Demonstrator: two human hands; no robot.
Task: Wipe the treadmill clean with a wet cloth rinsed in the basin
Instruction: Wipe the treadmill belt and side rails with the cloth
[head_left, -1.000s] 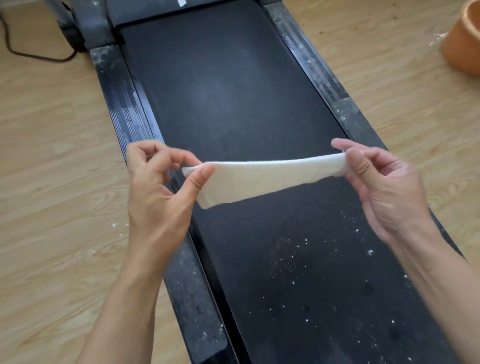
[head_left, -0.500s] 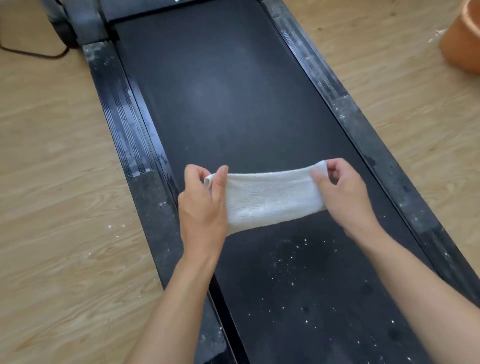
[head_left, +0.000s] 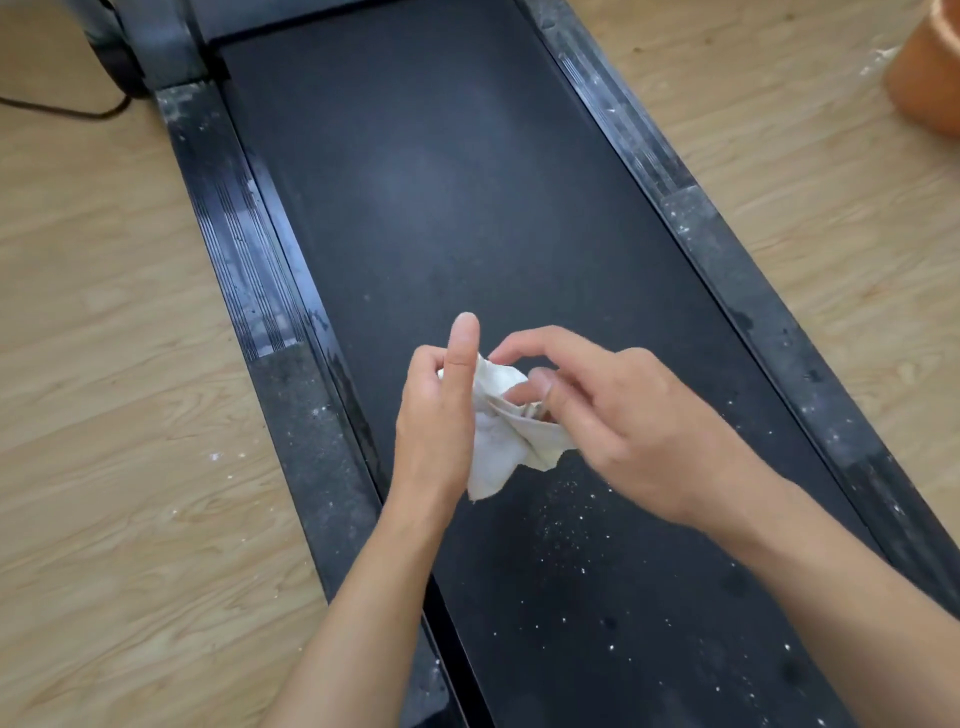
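Note:
The white cloth (head_left: 496, 441) is bunched between my two hands above the black treadmill belt (head_left: 467, 208). My left hand (head_left: 441, 415) holds its left side, thumb pointing up, with the fingers hidden behind the fabric. My right hand (head_left: 623, 415) pinches the folds from the right with thumb and fingers. A loose corner of the cloth hangs down below the hands. White specks dot the belt near me, under my right wrist.
Dusty black side rails (head_left: 291, 395) run along both sides of the belt. An orange basin (head_left: 930, 73) stands on the wooden floor (head_left: 104, 364) at the top right. A black cable (head_left: 62, 109) lies at the upper left by the treadmill's front post.
The cloth was stretched flat between both hands; the hands have come together and it is now crumpled between them. The view has shifted slightly.

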